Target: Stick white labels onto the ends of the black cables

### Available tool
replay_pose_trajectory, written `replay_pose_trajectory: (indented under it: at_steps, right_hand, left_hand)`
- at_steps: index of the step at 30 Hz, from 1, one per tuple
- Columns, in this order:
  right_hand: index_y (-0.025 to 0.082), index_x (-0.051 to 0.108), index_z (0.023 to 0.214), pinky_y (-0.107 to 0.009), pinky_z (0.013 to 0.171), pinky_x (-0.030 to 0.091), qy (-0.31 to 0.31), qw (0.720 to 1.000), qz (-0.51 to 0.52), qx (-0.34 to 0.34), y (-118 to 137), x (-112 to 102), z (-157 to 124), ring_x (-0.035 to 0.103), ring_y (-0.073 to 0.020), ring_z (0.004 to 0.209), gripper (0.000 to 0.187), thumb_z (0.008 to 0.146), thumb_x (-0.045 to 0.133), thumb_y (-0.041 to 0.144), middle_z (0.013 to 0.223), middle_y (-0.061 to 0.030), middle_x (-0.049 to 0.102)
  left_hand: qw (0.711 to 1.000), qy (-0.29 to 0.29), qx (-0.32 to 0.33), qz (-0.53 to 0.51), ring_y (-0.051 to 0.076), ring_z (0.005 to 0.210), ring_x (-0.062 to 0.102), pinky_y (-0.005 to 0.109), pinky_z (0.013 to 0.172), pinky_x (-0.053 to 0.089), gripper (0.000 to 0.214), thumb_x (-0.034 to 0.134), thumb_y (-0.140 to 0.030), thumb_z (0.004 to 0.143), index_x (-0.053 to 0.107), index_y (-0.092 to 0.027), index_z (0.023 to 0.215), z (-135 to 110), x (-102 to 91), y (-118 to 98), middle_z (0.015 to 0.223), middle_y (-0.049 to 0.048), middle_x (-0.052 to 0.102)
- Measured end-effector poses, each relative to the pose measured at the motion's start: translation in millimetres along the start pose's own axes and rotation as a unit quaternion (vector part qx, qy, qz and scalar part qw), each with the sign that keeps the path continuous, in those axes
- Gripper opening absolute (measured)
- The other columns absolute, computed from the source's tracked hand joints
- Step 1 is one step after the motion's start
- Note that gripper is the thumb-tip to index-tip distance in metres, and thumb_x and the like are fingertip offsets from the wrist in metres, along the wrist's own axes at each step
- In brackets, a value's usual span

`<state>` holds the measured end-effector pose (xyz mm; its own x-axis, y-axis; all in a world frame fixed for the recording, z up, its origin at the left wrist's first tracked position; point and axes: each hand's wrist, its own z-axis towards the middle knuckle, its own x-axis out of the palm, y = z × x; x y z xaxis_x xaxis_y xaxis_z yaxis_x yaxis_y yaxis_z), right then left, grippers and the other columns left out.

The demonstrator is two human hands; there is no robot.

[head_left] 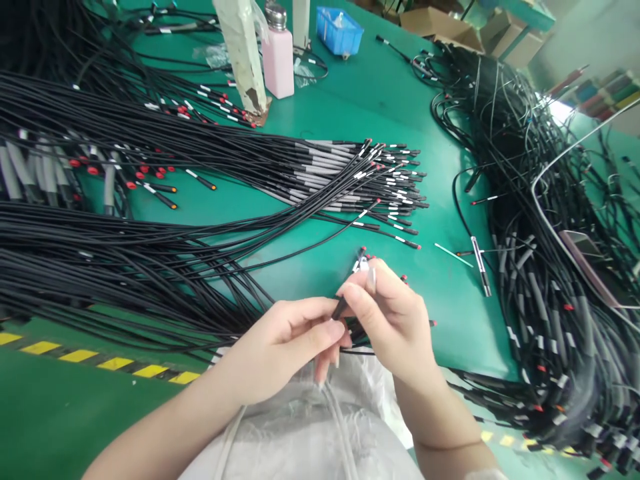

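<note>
My left hand (300, 337) pinches a black cable end (340, 307) between thumb and fingers, close to the table's front edge. From above right, my right hand (393, 313) grips the same piece further along, thumb against the fingers. Just past my right fingertips, a white label and red tips (363, 251) stick out; which cable they belong to I cannot tell. Part of the cable is hidden behind both hands. Beyond them lies a large bundle of black cables (260, 157) with grey ribbed sleeves (323, 167), white labels and small connector ends.
More black cables with grey sleeves (540, 280) heap along the right. A pen-like tool (481, 267) and a thin green stick (453, 255) lie on the green table (400, 107). Farther back are a pink pump bottle (278, 60), a worn white post (243, 57) and a blue bin (339, 33).
</note>
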<state>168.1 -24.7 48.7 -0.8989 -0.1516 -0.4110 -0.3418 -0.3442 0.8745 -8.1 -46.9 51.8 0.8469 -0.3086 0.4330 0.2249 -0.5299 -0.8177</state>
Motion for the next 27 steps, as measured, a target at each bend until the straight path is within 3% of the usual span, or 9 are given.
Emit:
replay_pose_trajectory:
  at_steps: [3, 8, 12, 14, 16, 19, 22, 27]
  right_hand:
    - [0.021, 0.063, 0.076, -0.028, 0.062, 0.049, 0.002, 0.996, 0.074, 0.045, -1, 5, 2, 0.057, -0.0123, 0.063, 0.029, 0.101, 0.056, 0.034, 0.069, 0.0021, 0.062]
    - [0.021, 0.067, 0.078, -0.027, 0.061, 0.049, 0.000, 0.993, 0.105, 0.061, -4, 12, 5, 0.057, -0.0121, 0.061, 0.029, 0.100, 0.057, 0.038, 0.065, 0.0028, 0.061]
    - [0.027, 0.073, 0.112, -0.027, 0.064, 0.052, -0.063, 0.990, 0.119, 0.047, -10, 15, -2, 0.062, -0.0134, 0.072, 0.025, 0.104, 0.050, 0.034, 0.084, -0.0006, 0.067]
    - [0.033, 0.058, 0.137, -0.026, 0.057, 0.053, -0.097, 0.979, 0.179, 0.025, -12, 15, -10, 0.062, -0.0131, 0.068, 0.034, 0.104, 0.051, 0.032, 0.092, -0.0007, 0.069]
    - [0.035, 0.045, 0.147, -0.028, 0.056, 0.058, -0.125, 0.970, 0.210, 0.003, -11, 16, -18, 0.065, -0.0137, 0.067, 0.047, 0.102, 0.055, 0.029, 0.103, -0.0027, 0.071]
    - [0.030, 0.053, 0.138, -0.035, 0.076, 0.065, -0.154, 0.970, 0.183, -0.035, -9, 20, -29, 0.072, -0.0176, 0.087, 0.043, 0.097, 0.062, 0.019, 0.116, -0.0060, 0.070]
    - [0.026, 0.056, 0.132, -0.041, 0.090, 0.064, -0.148, 0.972, 0.155, -0.101, -8, 25, -35, 0.071, -0.0206, 0.104, 0.045, 0.092, 0.064, 0.007, 0.115, -0.0071, 0.070]
    - [0.027, 0.051, 0.135, -0.043, 0.089, 0.064, -0.111, 0.978, 0.129, -0.118, -10, 29, -38, 0.071, -0.0217, 0.108, 0.049, 0.093, 0.060, 0.003, 0.118, -0.0100, 0.069]
  left_hand:
    - [0.999, -0.037, 0.020, -0.015, 0.015, 0.064, 0.058, 0.025, 0.062, 0.047, 0.013, 0.074, -0.028, 0.085, 0.080, -0.018, 0.078, -1, -4.1, 2, 0.071, 0.0042, 0.070]
    - [0.996, -0.038, -0.012, -0.085, 0.011, 0.051, 0.052, 0.021, 0.046, 0.036, 0.005, 0.083, -0.025, 0.074, 0.083, -0.020, 0.076, 1, -7.1, 4, 0.065, 0.0047, 0.074]
    - [0.986, -0.083, -0.017, -0.145, 0.009, 0.048, 0.054, 0.018, 0.044, 0.037, 0.011, 0.088, -0.026, 0.069, 0.084, -0.019, 0.076, 3, -5.7, 5, 0.061, 0.0049, 0.075]
    - [0.982, -0.095, -0.018, -0.161, 0.008, 0.047, 0.054, 0.017, 0.045, 0.040, 0.013, 0.089, -0.027, 0.068, 0.084, -0.019, 0.077, 2, -5.9, 5, 0.061, 0.0049, 0.075]
    - [0.980, -0.094, -0.024, -0.175, 0.008, 0.047, 0.055, 0.016, 0.046, 0.041, 0.013, 0.089, -0.026, 0.068, 0.084, -0.019, 0.077, 2, -6.7, 5, 0.062, 0.0046, 0.076]
    - [0.978, -0.084, -0.032, -0.190, 0.007, 0.048, 0.057, 0.014, 0.046, 0.043, 0.013, 0.090, -0.025, 0.068, 0.084, -0.019, 0.078, 2, -7.7, 5, 0.062, 0.0034, 0.077]
    - [0.977, -0.078, -0.028, -0.198, 0.007, 0.050, 0.060, 0.013, 0.046, 0.044, 0.013, 0.091, -0.025, 0.067, 0.084, -0.018, 0.076, 3, -7.4, 5, 0.061, 0.0024, 0.076]
    - [0.979, -0.065, -0.012, -0.195, 0.007, 0.053, 0.061, 0.012, 0.046, 0.045, 0.010, 0.089, -0.025, 0.070, 0.084, -0.018, 0.074, 4, -6.8, 6, 0.064, 0.0015, 0.077]
